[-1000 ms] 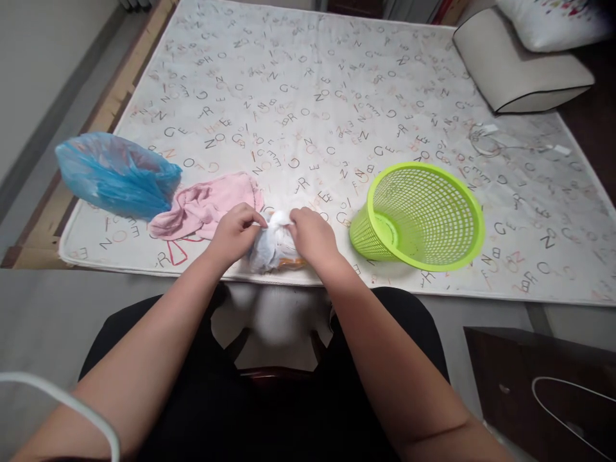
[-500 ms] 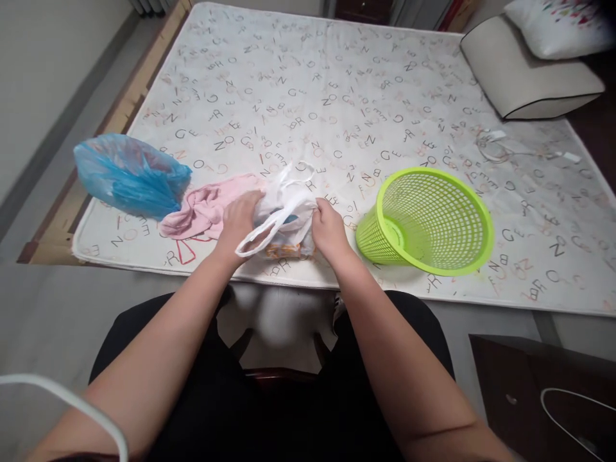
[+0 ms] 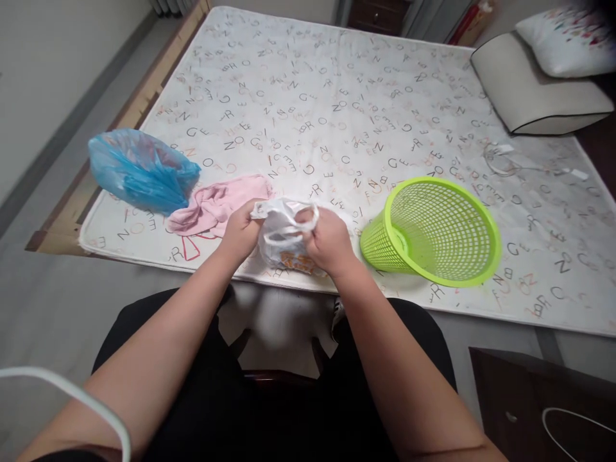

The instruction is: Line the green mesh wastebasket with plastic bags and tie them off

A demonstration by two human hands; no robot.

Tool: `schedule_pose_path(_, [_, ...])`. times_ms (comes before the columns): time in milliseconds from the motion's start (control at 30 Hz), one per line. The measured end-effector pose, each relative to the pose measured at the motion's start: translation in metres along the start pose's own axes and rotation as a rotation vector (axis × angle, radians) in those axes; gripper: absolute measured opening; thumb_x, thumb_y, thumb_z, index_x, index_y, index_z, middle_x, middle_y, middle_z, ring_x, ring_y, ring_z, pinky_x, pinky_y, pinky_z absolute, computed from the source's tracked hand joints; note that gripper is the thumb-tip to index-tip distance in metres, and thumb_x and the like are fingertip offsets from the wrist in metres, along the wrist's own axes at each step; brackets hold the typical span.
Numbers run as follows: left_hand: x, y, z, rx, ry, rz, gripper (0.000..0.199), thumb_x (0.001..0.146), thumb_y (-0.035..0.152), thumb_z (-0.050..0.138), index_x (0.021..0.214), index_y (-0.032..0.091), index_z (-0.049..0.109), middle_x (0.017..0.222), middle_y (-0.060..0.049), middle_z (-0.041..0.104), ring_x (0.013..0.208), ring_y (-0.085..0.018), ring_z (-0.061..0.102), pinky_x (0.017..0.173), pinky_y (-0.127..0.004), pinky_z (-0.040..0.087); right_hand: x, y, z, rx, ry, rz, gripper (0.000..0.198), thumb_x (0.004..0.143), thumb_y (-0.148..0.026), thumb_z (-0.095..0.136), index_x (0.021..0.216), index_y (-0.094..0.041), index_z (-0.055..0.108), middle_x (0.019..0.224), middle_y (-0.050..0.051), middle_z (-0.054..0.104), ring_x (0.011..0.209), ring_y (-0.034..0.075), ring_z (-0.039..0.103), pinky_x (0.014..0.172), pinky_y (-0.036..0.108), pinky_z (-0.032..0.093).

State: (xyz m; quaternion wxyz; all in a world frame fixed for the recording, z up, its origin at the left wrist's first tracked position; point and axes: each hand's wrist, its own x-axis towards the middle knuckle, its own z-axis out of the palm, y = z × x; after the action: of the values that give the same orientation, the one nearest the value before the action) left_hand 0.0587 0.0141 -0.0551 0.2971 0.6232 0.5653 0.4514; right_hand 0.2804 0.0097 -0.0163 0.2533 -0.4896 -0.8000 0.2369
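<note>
A white plastic bag (image 3: 282, 234) with orange print stands at the near edge of the letter-patterned mattress, held between my two hands. My left hand (image 3: 244, 230) is closed on its upper left side, by a handle. Fingers of my right hand (image 3: 330, 240) wrap around the bag's right handle. What lies inside the bag is hidden. Just left of my left hand is a crumpled pink cloth (image 3: 219, 204), with a red hanger (image 3: 191, 250) partly beneath it. Right of my right hand, a green mesh basket (image 3: 385, 239) leans with its opening to the right.
A filled blue plastic bag (image 3: 144, 170) lies at the mattress's left edge. Cables (image 3: 500, 160) lie on the right of the mattress (image 3: 298, 90). A beige cushion (image 3: 534, 83) and a white pillow (image 3: 563, 42) are at the far right. A white cable (image 3: 72, 394) crosses the lower left.
Both hands have shifted their grip on the white bag. Its handles, spread loosely before, are now gathered in my hands, and the bag's body hangs more upright. The view has shifted slightly.
</note>
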Motion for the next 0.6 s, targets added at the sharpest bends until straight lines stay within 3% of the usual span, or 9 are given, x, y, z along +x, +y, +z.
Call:
schedule_pose_path(100, [-0.001, 0.0, 0.002, 0.031, 0.023, 0.092, 0.021, 0.092, 0.031, 0.058, 0.101, 0.02, 0.073, 0.108, -0.006, 0.075, 0.106, -0.024, 0.069, 0.1, -0.041, 0.056, 0.002, 0.005, -0.006, -0.079, -0.228, 0.19, 0.029, 0.098, -0.023, 0.04, 0.102, -0.022, 0.069, 0.104, 0.011, 0.075, 0.095, 0.025, 0.067, 0.084, 0.036, 0.05])
schedule_pose_path(200, [0.002, -0.006, 0.002, 0.014, 0.093, 0.119, 0.024, 0.094, 0.035, 0.058, 0.107, 0.021, 0.073, 0.117, -0.007, 0.074, 0.115, -0.025, 0.068, 0.107, -0.043, 0.053, 0.003, 0.012, -0.012, -0.172, -0.248, 0.337, 0.038, 0.099, -0.021, 0.039, 0.123, -0.022, 0.068, 0.108, 0.011, 0.076, 0.094, 0.026, 0.068, 0.08, 0.035, 0.049])
schedule_pose_path(300, [0.003, -0.011, 0.004, -0.042, 0.082, 0.083, 0.029, 0.096, 0.043, 0.059, 0.113, 0.022, 0.072, 0.123, -0.008, 0.073, 0.12, -0.027, 0.068, 0.109, -0.044, 0.052, 0.003, 0.013, -0.015, -0.198, -0.196, 0.233, 0.042, 0.099, -0.019, 0.041, 0.132, -0.024, 0.067, 0.119, 0.011, 0.074, 0.108, 0.027, 0.065, 0.091, 0.038, 0.049])
schedule_pose_path(400, [0.001, -0.01, 0.007, -0.092, 0.051, 0.062, 0.04, 0.097, 0.053, 0.06, 0.12, 0.023, 0.071, 0.128, -0.01, 0.073, 0.125, -0.029, 0.066, 0.111, -0.045, 0.051, 0.005, 0.011, -0.012, -0.14, -0.203, 0.047, 0.031, 0.095, -0.016, 0.046, 0.11, -0.02, 0.073, 0.134, 0.013, 0.066, 0.128, 0.028, 0.055, 0.107, 0.041, 0.045])
schedule_pose_path(467, [0.0, -0.007, 0.009, -0.125, 0.038, 0.051, 0.05, 0.096, 0.062, 0.059, 0.125, 0.022, 0.07, 0.132, -0.012, 0.071, 0.128, -0.03, 0.064, 0.113, -0.046, 0.049, 0.005, 0.009, -0.008, -0.076, -0.177, -0.006, 0.026, 0.094, -0.016, 0.049, 0.108, -0.02, 0.071, 0.144, 0.014, 0.061, 0.135, 0.028, 0.052, 0.112, 0.042, 0.043])
schedule_pose_path(533, [-0.002, -0.003, 0.01, -0.143, 0.023, 0.053, 0.061, 0.096, 0.071, 0.055, 0.129, 0.021, 0.068, 0.134, -0.013, 0.07, 0.13, -0.031, 0.063, 0.114, -0.047, 0.048, 0.004, 0.011, -0.004, -0.034, -0.189, 0.021, 0.026, 0.097, -0.02, 0.05, 0.116, -0.02, 0.067, 0.139, 0.014, 0.065, 0.128, 0.028, 0.058, 0.108, 0.043, 0.045])
schedule_pose_path(600, [-0.004, 0.001, 0.01, -0.145, 0.014, 0.071, 0.069, 0.095, 0.077, 0.05, 0.133, 0.021, 0.066, 0.134, -0.015, 0.069, 0.13, -0.033, 0.063, 0.114, -0.048, 0.047, 0.0, 0.015, -0.001, -0.031, -0.247, 0.111, 0.027, 0.1, -0.025, 0.049, 0.122, -0.021, 0.064, 0.118, 0.014, 0.074, 0.11, 0.03, 0.067, 0.097, 0.043, 0.049])
